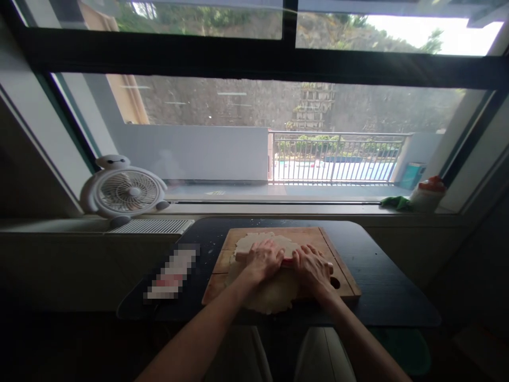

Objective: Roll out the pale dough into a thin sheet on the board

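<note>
A wide sheet of pale dough [274,297] lies flat on a wooden cutting board [334,246], its edge ragged and reaching over the board's near side. Across the dough runs a wooden rolling pin [242,257], with a red patch showing between my hands. My left hand [265,258] is wrapped over the pin's left half. Over the right half my right hand [312,265] is closed in the same way, and the pin's end pokes out beyond it. Both palms hide most of the pin.
The board rests on a dark table [382,276] with flour specks near its far edge. A blurred packet [173,273] lies at the left. On the sill stand a white fan [131,192], a green cloth [395,202] and a red-capped bottle [428,196].
</note>
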A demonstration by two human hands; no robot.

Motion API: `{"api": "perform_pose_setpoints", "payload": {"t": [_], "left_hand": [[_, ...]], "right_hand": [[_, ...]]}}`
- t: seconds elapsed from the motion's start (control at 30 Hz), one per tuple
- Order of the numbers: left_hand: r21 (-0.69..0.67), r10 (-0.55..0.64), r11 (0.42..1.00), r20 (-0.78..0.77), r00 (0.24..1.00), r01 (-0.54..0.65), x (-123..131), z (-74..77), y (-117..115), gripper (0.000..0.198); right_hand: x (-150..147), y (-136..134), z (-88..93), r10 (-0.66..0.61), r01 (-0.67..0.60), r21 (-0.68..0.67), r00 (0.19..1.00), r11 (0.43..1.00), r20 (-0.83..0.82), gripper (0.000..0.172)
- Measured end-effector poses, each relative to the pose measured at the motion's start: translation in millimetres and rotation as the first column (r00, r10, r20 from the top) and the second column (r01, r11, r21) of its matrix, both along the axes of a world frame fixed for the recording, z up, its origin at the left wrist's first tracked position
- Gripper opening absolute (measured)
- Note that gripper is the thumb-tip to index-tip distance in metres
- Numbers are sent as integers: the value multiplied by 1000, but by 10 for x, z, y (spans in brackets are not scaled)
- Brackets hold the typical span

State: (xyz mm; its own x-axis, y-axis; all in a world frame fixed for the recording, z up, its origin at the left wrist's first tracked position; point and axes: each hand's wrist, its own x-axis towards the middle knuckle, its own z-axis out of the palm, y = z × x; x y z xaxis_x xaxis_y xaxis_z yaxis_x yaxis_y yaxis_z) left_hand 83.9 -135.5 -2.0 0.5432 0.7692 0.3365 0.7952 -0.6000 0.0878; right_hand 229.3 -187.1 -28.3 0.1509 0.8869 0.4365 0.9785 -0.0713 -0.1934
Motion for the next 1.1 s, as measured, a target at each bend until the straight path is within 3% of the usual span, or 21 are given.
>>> {"api": "perform_pose_setpoints", "payload": {"t": [0.1, 0.2, 0.3, 0.4, 0.53, 0.63, 0.73, 0.87, 0.97, 1.1], "left_hand": [[58, -72, 996, 41, 997, 69, -231, -159, -219, 36], [106, -54, 993, 73, 996, 46, -509, -218, -234, 37], [129, 6, 991, 107, 994, -20, -775, -223, -89, 34], [153, 49, 985, 185, 982, -78, -981, -261, -17, 31], [193, 61, 975, 250, 966, -111, -1126, -350, -152, 29], [159, 110, 975, 273, 956, -157, -1176, -369, -276, 28], [98, 137, 980, 287, 948, -171, -1213, -356, -347, 28], [115, 75, 987, 302, 950, -115, -1233, -421, -397, 34], [167, 44, 981, 330, 943, -104, -1230, -520, -405, 35], [148, 132, 963, 466, 875, -224, -1254, -582, -370, 31]], "right_hand": [[-72, -356, -155, 72, -75, 115, 997, 991, 27, 40], [-87, -449, -213, 97, -101, 117, 994, 988, 40, 43], [-85, -226, -158, 68, -70, 77, 997, 995, 22, 42], [-149, 203, -48, 73, -73, 14, 997, 997, -15, 40], [-382, 857, 98, 149, -155, -90, 987, 984, -65, 40], [-611, 1195, 172, 221, -228, -121, 973, 966, -69, 43], [-755, 1220, 184, 306, -311, -122, 950, 942, -60, 41], [-681, 878, 120, 513, -511, -68, 858, 857, 26, 35], [-604, 739, 84, 571, -569, -38, 819, 821, 64, 32], [-798, 1089, 101, 576, -577, 0, 816, 817, 35, 34]]}}
